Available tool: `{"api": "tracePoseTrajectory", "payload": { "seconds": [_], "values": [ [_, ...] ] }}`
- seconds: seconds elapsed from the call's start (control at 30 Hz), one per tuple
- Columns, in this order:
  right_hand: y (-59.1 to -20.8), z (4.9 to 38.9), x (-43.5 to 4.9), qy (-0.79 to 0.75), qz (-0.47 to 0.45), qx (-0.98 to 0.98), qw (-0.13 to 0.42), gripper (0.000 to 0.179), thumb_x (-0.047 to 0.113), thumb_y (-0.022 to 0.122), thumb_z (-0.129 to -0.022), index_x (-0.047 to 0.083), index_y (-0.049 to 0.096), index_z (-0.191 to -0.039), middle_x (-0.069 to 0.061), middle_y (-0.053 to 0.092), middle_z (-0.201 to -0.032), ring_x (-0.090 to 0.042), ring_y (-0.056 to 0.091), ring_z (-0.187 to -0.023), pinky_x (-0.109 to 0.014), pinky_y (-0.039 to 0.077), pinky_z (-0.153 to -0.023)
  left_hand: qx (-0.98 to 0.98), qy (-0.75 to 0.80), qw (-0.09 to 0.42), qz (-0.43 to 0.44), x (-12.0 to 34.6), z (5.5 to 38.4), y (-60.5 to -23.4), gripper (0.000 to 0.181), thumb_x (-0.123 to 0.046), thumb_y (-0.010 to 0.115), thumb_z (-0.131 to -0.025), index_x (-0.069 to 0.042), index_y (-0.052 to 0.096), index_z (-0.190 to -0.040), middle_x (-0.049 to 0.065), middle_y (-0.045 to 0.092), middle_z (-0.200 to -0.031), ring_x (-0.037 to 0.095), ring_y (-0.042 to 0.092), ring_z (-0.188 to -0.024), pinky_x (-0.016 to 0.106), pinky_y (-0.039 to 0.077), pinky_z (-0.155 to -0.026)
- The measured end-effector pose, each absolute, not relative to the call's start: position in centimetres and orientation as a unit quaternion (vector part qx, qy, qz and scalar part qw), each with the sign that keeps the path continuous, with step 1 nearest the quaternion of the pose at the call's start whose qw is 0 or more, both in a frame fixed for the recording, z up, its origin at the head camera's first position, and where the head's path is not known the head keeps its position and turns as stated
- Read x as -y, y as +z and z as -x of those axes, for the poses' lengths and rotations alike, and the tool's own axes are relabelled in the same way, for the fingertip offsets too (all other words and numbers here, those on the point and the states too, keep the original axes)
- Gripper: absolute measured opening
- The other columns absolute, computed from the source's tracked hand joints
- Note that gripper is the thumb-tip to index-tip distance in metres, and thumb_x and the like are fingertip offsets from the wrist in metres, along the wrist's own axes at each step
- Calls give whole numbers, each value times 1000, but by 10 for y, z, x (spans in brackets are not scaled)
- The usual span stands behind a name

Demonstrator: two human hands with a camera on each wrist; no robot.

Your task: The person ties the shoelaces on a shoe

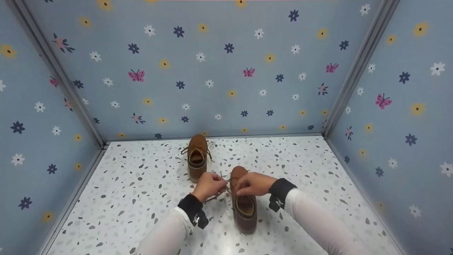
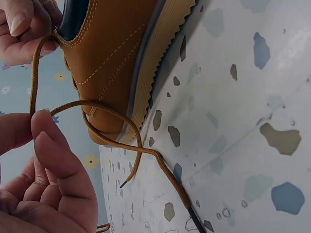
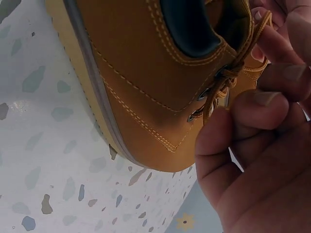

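Note:
A brown lace-up shoe [image 1: 245,216] stands on the floor, toe pointing away from me. My left hand [image 1: 211,186] is at the left side of this shoe. Its thumb and forefinger pinch a brown shoelace [image 2: 34,80], which forms a loop above the pinch. Loose lace ends trail down to the floor in the left wrist view. Over the shoe's front, my right hand [image 1: 255,184] has its fingers curled at the lacing [image 3: 226,77]. Thumb and forefinger pinch the lace there, though the fingertips partly cover the contact.
A second brown shoe [image 1: 196,156] stands farther back to the left, near the wall, its laces hanging at both sides. Blue flowered panels [image 1: 212,71] enclose the speckled white floor [image 1: 141,198] at the back and both sides.

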State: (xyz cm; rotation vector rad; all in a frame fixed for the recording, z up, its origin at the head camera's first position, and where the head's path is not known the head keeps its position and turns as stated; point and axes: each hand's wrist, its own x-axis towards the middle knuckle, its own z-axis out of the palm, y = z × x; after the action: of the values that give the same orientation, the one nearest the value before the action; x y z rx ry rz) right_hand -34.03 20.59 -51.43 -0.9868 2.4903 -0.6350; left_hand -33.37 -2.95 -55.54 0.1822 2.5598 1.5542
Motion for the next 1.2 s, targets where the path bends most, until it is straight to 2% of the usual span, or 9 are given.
{"api": "tracePoseTrajectory", "payload": {
  "seconds": [0.27, 0.4, 0.57, 0.67, 0.73, 0.83, 0.97, 1.2],
  "values": [
    [-515, 339, -205, -241, 333, -888, 207, 23, 40, 79, -93, 18, 71, -90, 13, 62, -80, 0, 55, -65, -20, 46, -60, -801, 587, 117, -36, 23, 334, -558, 12, -12, 71, -89, -1, 75, -87, 6, 73, -70, 9, 62, -56, 22, 53, -53],
    [-517, 339, -205, -241, 322, -895, 194, 30, 43, 74, -96, 18, 65, -82, 14, 57, -77, -1, 52, -64, -20, 43, -59, -793, 594, 127, -30, 23, 334, -558, 12, -15, 73, -90, -3, 74, -87, 8, 75, -73, 10, 64, -57, 24, 55, -54],
    [-519, 340, -206, -239, 314, -902, 177, 32, 40, 69, -100, 19, 61, -78, 13, 54, -75, -2, 50, -65, -21, 42, -61, -786, 604, 131, -22, 26, 336, -557, 16, -16, 73, -93, 0, 73, -91, 16, 77, -81, 11, 65, -59, 28, 58, -57],
    [-519, 339, -207, -243, 312, -902, 173, 30, 35, 68, -101, 19, 59, -78, 13, 52, -75, -2, 49, -66, -22, 42, -63, -786, 605, 126, -19, 29, 339, -558, 20, -14, 70, -95, 6, 73, -95, 16, 78, -80, 12, 68, -62, 28, 61, -61],
    [-519, 339, -208, -248, 311, -901, 172, 28, 33, 66, -102, 18, 60, -79, 13, 52, -75, -3, 49, -66, -23, 42, -63, -797, 591, 121, -20, 30, 340, -559, 20, -13, 70, -95, 7, 73, -95, 11, 77, -77, 11, 69, -62, 26, 61, -60],
    [-519, 339, -209, -254, 307, -900, 177, 25, 32, 65, -102, 18, 63, -82, 13, 53, -76, -3, 51, -67, -23, 43, -64, -826, 550, 118, -30, 33, 342, -559, 15, -12, 71, -93, 2, 74, -91, 7, 75, -74, 10, 68, -63, 22, 58, -58],
    [-520, 340, -210, -259, 299, -900, 183, 23, 31, 64, -103, 17, 67, -84, 12, 56, -78, -4, 53, -68, -23, 45, -65, -873, 470, 121, -57, 37, 342, -559, 9, -12, 75, -89, -4, 74, -86, 6, 73, -76, 13, 67, -66, 25, 57, -60],
    [-520, 339, -211, -265, 289, -901, 184, 23, 27, 61, -105, 14, 73, -90, 10, 61, -77, -5, 57, -69, -26, 49, -67, -938, 310, 100, -119, 38, 344, -560, 12, -15, 82, -81, -9, 71, -79, 2, 71, -80, 17, 61, -74, 33, 52, -71]
  ]
}}
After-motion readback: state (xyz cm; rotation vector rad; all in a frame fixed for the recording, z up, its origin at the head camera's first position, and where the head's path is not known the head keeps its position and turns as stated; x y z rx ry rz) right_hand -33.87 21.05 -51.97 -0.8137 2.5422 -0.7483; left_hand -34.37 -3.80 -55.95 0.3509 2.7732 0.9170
